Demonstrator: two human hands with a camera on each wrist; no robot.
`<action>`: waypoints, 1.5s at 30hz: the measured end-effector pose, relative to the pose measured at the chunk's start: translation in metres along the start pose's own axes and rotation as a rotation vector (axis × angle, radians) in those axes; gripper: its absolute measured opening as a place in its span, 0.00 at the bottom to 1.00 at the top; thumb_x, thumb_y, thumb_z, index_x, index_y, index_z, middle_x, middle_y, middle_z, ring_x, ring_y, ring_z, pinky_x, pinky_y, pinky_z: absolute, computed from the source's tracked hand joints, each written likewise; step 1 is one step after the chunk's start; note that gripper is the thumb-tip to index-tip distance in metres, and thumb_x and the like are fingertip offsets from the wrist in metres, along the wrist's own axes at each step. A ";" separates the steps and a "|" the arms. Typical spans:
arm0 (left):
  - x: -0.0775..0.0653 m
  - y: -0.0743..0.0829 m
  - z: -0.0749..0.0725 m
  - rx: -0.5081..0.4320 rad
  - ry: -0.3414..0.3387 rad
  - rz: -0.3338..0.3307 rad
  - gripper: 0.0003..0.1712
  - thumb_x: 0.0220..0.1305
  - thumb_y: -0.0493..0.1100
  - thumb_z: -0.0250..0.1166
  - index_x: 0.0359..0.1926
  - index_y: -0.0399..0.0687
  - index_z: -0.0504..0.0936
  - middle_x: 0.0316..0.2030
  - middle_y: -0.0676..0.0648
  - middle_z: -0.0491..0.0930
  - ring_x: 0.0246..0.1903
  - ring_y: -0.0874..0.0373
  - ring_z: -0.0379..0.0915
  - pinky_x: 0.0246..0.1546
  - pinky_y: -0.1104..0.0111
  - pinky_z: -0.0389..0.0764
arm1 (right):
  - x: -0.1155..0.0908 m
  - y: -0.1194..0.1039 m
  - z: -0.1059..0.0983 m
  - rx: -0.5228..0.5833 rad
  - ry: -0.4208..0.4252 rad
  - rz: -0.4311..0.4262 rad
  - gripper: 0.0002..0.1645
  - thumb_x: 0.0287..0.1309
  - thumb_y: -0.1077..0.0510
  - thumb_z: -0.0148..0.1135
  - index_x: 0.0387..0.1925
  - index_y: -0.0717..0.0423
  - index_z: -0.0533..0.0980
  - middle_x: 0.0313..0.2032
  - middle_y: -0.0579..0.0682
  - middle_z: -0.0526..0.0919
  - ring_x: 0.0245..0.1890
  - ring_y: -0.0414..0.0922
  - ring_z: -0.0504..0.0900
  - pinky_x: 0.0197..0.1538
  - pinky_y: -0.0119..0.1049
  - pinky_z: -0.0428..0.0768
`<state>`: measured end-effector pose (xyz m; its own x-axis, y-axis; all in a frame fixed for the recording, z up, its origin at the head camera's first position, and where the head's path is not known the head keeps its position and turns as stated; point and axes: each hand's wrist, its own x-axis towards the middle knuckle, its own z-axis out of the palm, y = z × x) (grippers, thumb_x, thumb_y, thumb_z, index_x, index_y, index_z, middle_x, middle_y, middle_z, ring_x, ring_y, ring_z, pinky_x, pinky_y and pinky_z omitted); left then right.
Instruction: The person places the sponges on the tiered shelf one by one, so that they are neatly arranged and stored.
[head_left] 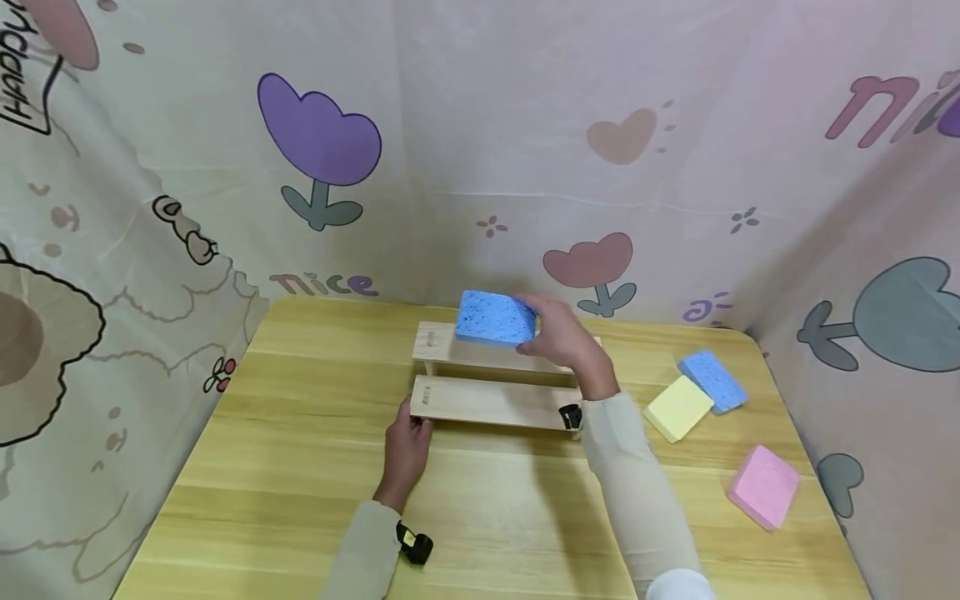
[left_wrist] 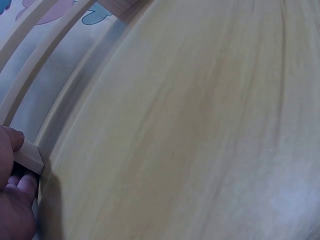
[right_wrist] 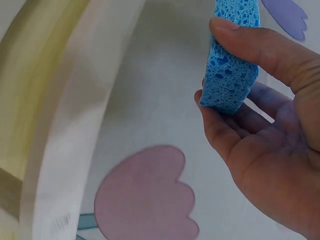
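Got a blue sponge pinched in the right hand, with the thumb on one face and fingers on the other. Held up over the upper board of a small two-tier wooden rack; hard to judge the height from up top, but seemingly clear of the wood in the right wrist view. As for the left hand, gripping the rack at its left front corner, thumb on one side of the wood and fingers on the other, partly cut off in the left wrist view. Over on the right of the desk, three more: a yellow sponge right beside a second blue sponge, plus a pink sponge off on its own, nearer the front. Behind everything, a pale printed curtain with a big purple flower. Light long sleeves on both arms.
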<state>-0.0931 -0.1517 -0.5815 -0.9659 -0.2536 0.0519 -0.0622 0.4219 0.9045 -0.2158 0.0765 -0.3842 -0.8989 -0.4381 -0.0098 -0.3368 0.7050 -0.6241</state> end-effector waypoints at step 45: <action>0.001 0.000 -0.001 -0.021 -0.022 -0.011 0.33 0.65 0.31 0.56 0.70 0.37 0.58 0.60 0.30 0.70 0.58 0.41 0.72 0.53 0.58 0.80 | 0.031 0.000 0.057 0.005 -0.151 0.076 0.48 0.40 0.68 0.75 0.66 0.53 0.66 0.65 0.55 0.70 0.62 0.54 0.69 0.69 0.49 0.67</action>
<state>-0.0936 -0.1528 -0.5808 -0.9704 -0.2391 0.0329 -0.0677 0.4005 0.9138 -0.2282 0.0312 -0.4290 -0.8693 -0.4626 -0.1740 -0.2677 0.7368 -0.6209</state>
